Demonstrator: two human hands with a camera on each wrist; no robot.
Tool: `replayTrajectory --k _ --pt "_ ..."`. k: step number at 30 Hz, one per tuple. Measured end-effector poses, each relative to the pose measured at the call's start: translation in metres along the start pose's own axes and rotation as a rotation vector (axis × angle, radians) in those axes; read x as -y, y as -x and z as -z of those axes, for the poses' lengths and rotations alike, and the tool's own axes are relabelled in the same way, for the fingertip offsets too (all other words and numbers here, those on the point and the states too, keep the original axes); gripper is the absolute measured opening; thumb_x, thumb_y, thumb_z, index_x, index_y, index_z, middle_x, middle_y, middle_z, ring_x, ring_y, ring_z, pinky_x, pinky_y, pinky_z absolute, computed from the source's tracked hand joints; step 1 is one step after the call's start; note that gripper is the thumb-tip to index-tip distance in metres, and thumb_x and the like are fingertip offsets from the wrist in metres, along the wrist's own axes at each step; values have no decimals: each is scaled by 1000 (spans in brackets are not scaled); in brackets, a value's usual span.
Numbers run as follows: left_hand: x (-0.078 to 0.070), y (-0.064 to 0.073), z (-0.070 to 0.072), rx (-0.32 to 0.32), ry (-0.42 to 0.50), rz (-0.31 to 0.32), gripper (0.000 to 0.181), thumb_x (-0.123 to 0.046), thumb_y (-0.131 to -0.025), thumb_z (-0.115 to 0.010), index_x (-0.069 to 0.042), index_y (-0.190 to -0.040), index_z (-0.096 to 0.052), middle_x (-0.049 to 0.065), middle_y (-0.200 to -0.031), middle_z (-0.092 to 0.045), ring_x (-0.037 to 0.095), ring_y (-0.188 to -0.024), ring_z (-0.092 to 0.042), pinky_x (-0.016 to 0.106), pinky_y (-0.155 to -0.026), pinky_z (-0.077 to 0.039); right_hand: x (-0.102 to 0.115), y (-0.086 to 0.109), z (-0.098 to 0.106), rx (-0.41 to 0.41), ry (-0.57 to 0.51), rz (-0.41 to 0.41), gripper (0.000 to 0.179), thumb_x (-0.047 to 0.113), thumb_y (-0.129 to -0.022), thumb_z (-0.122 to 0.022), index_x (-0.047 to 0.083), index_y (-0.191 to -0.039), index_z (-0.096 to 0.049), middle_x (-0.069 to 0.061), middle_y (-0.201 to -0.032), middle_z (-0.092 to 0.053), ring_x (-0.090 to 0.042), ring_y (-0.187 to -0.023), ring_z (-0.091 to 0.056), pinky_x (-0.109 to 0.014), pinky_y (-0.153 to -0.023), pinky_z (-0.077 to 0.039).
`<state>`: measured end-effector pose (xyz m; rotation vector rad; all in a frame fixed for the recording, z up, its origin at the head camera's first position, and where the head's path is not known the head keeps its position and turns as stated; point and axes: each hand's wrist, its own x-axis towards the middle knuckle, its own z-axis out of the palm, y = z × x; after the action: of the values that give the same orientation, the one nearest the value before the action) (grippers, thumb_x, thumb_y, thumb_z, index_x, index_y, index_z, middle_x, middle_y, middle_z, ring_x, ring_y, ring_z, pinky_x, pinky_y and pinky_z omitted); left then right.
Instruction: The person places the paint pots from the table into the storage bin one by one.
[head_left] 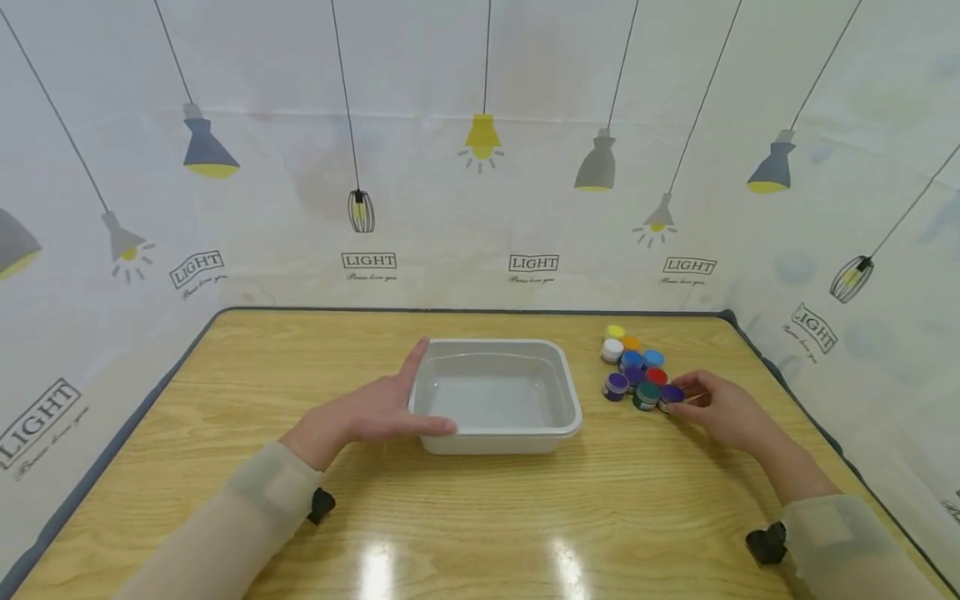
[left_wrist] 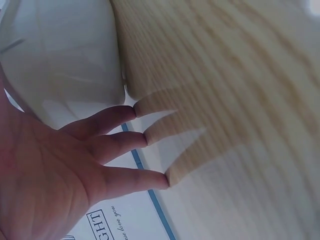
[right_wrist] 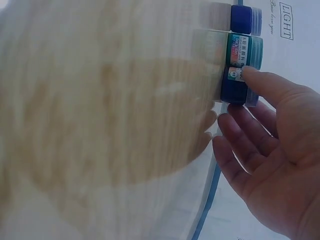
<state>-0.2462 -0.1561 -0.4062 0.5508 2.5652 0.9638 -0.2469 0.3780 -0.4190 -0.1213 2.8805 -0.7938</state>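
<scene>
A white plastic basin stands on the wooden table. My left hand rests against its left side, thumb along the front rim and index finger up by the left rim. In the left wrist view the other fingers are straight, their tips on the table beside the basin wall. At the right, my right hand pinches a dark blue paint jar between thumb and fingers. That jar stands at the near right of a cluster, touching a green paint jar.
The cluster also holds purple, white, yellow, orange, red and blue jars, right of the basin. A cloth printed with lamps walls the table's back and sides.
</scene>
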Motion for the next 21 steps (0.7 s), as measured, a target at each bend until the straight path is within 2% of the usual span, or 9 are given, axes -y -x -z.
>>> replayTrajectory --k 7,12,21 --pt "-1 1 0 3 8 -2 146 -75 -84 -82 -23 -175 20 17 -133 -68 24 -107 -66 43 -94 -54 0 0 -1 -6 14 -25 63 51 -106 -72 0 -143 -61 -26 -136 -69 -41 -119 -68 -58 -99 -57" --pt "-2 0 -1 5 2 16 146 -76 -84 -82 -21 -175 19 19 -137 -67 25 -109 -66 44 -97 -53 1 3 0 -40 -11 -20 67 54 -105 -72 1 -143 -59 -26 -137 -69 -41 -121 -67 -56 -96 -58" --pt "0 0 -1 -7 -10 23 145 -75 -84 -82 -21 -176 18 20 -140 -66 25 -111 -66 47 -103 -53 20 11 6 -144 -66 59 60 53 -106 -71 6 -141 -61 -21 -138 -68 -38 -121 -67 -34 -83 -56"
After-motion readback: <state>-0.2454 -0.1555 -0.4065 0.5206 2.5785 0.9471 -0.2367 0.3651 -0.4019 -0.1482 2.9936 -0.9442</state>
